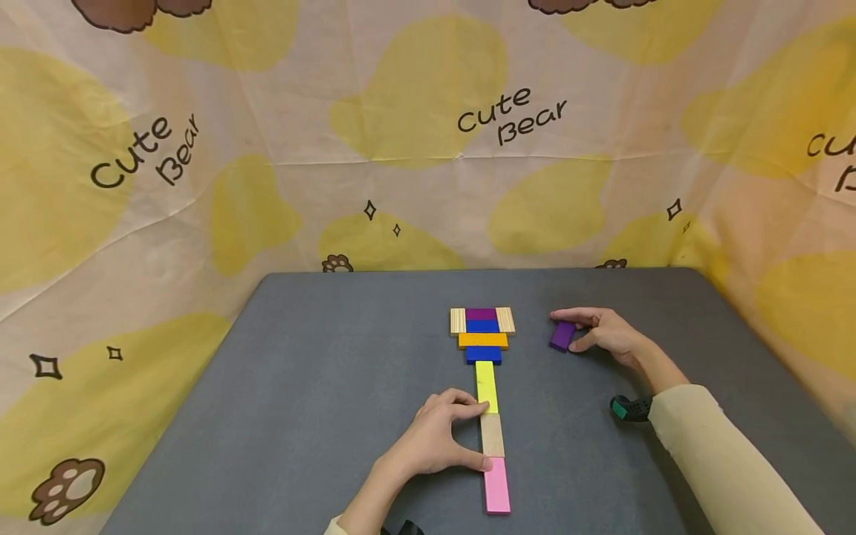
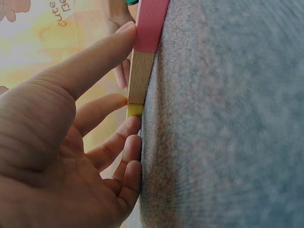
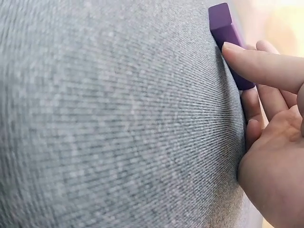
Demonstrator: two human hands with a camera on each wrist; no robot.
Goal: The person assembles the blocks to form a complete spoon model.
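Note:
A line of small wooden blocks runs down the grey table. Nearest is a pink block (image 1: 497,487), then a plain wood block (image 1: 492,435) and a yellow block (image 1: 486,379). From the left side, my left hand (image 1: 435,438) touches this line, thumb on the pink block and index fingertip at the yellow one. The left wrist view shows the thumb against the pink block (image 2: 151,26), with the other fingers by the yellow block (image 2: 135,109). Right of the line, my right hand (image 1: 611,338) pinches a purple block (image 1: 562,336) between thumb and fingers, at the table surface.
Beyond the yellow block lie a blue block (image 1: 484,355), an orange block (image 1: 483,340) set crosswise, and another blue block (image 1: 482,326) with a purple strip (image 1: 481,313) between two plain wood blocks. A printed cloth (image 1: 414,89) hangs behind the grey table (image 1: 301,386).

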